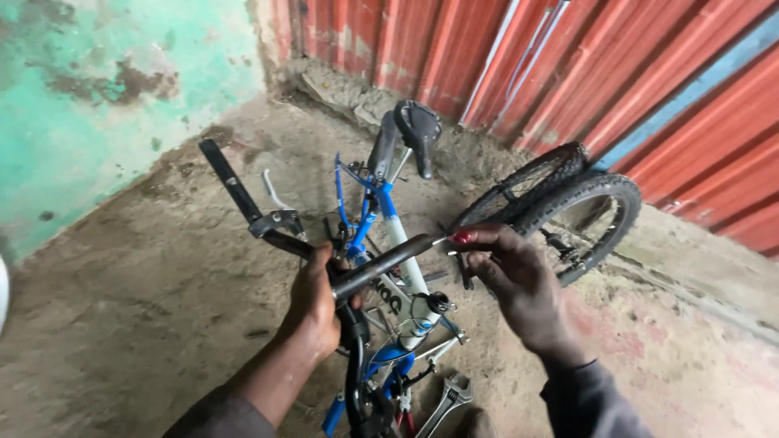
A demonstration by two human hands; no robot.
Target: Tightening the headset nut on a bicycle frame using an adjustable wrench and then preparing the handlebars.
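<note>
The left hand [315, 302] is closed around the near end of a dark handlebar grip tube [381, 264], holding it over the bicycle. The right hand [519, 280] is loosely curled, its thumb and forefinger pinching a thin metal pin [441, 241] at the tube's far end; the pin touches the tube's mouth. The tube's long axis runs from lower left, at the left hand, up to the right, pointing toward the rear wheel [568, 212].

Beneath both hands lies a blue and white bicycle frame [389, 235] on the dirt floor [162, 308], its black saddle [418, 130] pointing away toward the red corrugated metal wall [649, 73]. The handlebar [239, 195] with a brake lever [276, 193] stretches to the upper left. An adjustable wrench [448, 397] lies on the floor near the frame's lower end, beside red-handled pliers [403, 414]. A green painted wall [97, 89] stands at left.
</note>
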